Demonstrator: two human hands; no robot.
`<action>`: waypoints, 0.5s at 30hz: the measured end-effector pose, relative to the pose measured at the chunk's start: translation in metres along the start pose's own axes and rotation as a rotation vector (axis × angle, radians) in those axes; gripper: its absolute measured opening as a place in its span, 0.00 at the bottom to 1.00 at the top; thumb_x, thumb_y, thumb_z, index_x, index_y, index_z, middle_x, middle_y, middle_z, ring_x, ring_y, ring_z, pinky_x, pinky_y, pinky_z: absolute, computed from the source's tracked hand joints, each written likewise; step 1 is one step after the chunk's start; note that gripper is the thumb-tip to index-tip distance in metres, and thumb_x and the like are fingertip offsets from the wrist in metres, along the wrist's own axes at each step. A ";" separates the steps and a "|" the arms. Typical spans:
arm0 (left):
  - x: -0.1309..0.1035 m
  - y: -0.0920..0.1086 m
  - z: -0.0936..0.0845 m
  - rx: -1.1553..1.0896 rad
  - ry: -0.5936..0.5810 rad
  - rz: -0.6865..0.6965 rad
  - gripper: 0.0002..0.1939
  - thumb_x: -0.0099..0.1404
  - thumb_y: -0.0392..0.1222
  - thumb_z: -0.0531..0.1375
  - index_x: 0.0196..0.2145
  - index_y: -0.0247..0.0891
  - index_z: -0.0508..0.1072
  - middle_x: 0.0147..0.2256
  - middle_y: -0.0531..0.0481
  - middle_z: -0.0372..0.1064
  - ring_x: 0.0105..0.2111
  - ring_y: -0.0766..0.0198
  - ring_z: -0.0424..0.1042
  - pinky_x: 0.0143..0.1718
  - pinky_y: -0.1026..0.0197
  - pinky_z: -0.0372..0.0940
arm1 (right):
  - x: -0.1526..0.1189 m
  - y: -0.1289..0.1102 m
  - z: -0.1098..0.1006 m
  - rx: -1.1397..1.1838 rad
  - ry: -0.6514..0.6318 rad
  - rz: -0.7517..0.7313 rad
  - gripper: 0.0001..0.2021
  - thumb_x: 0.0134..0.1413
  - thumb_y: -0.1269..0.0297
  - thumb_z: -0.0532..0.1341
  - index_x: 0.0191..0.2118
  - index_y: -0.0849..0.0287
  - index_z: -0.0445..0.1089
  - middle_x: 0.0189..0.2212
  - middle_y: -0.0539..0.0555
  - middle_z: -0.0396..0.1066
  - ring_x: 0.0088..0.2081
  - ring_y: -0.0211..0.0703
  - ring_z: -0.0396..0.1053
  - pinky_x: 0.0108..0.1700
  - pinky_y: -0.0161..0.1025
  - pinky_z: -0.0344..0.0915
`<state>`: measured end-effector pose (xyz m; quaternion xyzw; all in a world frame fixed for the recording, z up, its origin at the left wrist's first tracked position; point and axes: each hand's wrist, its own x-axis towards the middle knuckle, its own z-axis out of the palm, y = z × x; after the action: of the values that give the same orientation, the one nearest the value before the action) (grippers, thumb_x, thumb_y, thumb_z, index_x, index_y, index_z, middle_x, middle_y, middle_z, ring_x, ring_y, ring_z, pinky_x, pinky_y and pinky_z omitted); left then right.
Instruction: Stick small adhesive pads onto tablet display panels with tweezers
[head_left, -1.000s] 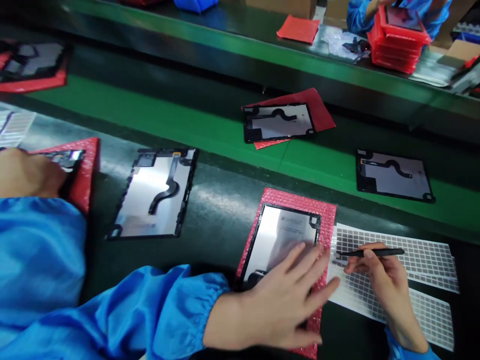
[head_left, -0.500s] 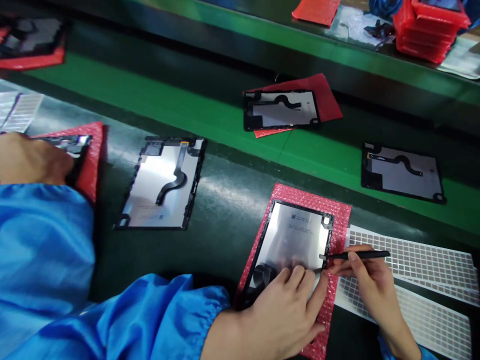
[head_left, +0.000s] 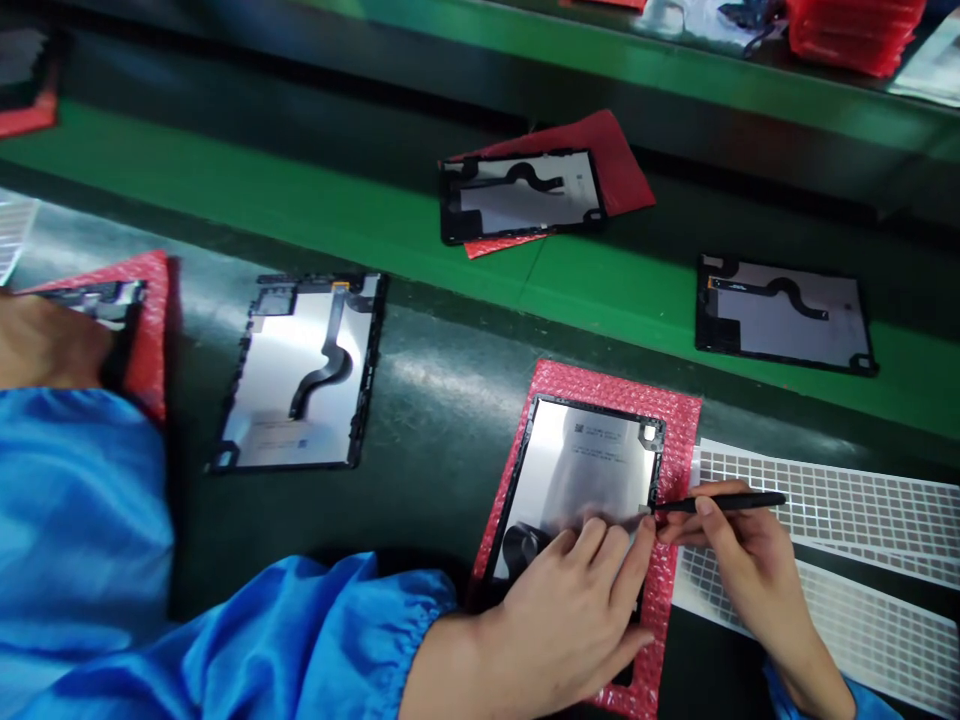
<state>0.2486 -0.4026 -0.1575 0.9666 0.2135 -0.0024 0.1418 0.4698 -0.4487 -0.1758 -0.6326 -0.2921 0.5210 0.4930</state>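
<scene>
A tablet screen panel (head_left: 592,470) with a silvery back and black frame lies on a red bubble-wrap sheet (head_left: 682,420). My left hand (head_left: 559,610) rests over the panel's lower part, fingers stretched out and holding nothing. Its index fingertip presses at the right edge, beside a small pale tab (head_left: 645,510). In my right hand (head_left: 739,545) is a pair of slim black tweezers (head_left: 727,502), gripped like a pen. Their tip meets the panel's right edge at the tab. A curled black flex cable (head_left: 523,545) shows left of my left hand, which hides the panel's lower part.
Sheets of small square stickers (head_left: 832,500) lie on the right. Another panel (head_left: 307,375) is at left, near a co-worker's hand (head_left: 52,340) on a further red-wrapped one. Two panels (head_left: 525,195) (head_left: 780,315) lie on the green strip behind. Red packets (head_left: 855,35) stand on the shelf.
The view has shifted slightly, so the background things sit further left and mostly higher. My left index fingertip has moved up to the tab by the tweezers' tip. Both hands remain at the panel.
</scene>
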 end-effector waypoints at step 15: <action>0.008 -0.008 -0.003 -0.072 -0.045 -0.010 0.44 0.75 0.60 0.59 0.72 0.17 0.60 0.54 0.31 0.74 0.49 0.43 0.75 0.46 0.48 0.77 | -0.014 -0.014 -0.023 -0.090 0.188 -0.160 0.11 0.71 0.52 0.69 0.45 0.54 0.76 0.30 0.55 0.84 0.29 0.50 0.85 0.32 0.40 0.85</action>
<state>0.2521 -0.3912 -0.1577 0.9595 0.2150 -0.0171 0.1813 0.4892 -0.4639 -0.1581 -0.6749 -0.3174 0.4047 0.5292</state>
